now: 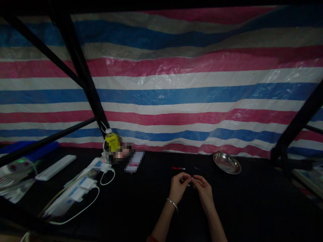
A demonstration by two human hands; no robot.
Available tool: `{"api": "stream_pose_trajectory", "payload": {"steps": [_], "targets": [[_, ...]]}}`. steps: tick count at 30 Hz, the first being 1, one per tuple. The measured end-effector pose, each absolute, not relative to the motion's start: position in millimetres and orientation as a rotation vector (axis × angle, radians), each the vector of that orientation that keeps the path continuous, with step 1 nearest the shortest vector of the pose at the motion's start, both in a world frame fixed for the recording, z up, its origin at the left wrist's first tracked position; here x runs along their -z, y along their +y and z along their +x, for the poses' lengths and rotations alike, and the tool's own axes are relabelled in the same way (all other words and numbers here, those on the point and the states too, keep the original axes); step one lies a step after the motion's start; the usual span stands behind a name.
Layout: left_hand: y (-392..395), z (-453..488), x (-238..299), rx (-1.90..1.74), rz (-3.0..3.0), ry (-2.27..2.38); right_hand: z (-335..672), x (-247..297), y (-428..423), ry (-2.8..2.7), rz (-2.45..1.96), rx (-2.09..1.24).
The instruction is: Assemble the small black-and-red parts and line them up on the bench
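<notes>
My left hand (179, 185) and my right hand (203, 189) meet above the black table, fingertips pinched close together. Between them is something small and dark, too tiny to make out. A silver bangle (172, 204) circles my left wrist. Just beyond my left hand lies a slim red tool with a metal end (178, 168), its exact kind unclear. A small thin piece (196, 168), possibly metal or clear, rests beyond my right hand. Farther right sits a shallow round metal dish (227, 163).
White power strips (73, 195) with plugged-in chargers and looping cables spread over the left side. A yellow bottle (112, 140) stands by the black frame post (87, 84). Blurred-out items lie near it. A striped plastic sheet (176, 94) hangs behind the table.
</notes>
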State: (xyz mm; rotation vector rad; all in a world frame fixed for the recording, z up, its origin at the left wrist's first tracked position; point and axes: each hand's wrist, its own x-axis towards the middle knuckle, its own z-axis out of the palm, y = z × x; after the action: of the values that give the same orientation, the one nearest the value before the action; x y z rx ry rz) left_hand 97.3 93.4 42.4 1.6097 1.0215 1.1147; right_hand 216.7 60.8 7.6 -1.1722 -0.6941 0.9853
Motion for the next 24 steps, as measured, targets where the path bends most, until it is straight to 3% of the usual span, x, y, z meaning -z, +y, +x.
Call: {"api": "stream_pose_trajectory", "payload": {"steps": [16,24], "targets": [[93,97,-23,-1.296,1.833,1.129,186,8,76,-0.414,-1.139,-0.875],[97,75,-16,-0.975,1.800,1.786,197,20,73,-0.652,-1.526,-0.373]]}}
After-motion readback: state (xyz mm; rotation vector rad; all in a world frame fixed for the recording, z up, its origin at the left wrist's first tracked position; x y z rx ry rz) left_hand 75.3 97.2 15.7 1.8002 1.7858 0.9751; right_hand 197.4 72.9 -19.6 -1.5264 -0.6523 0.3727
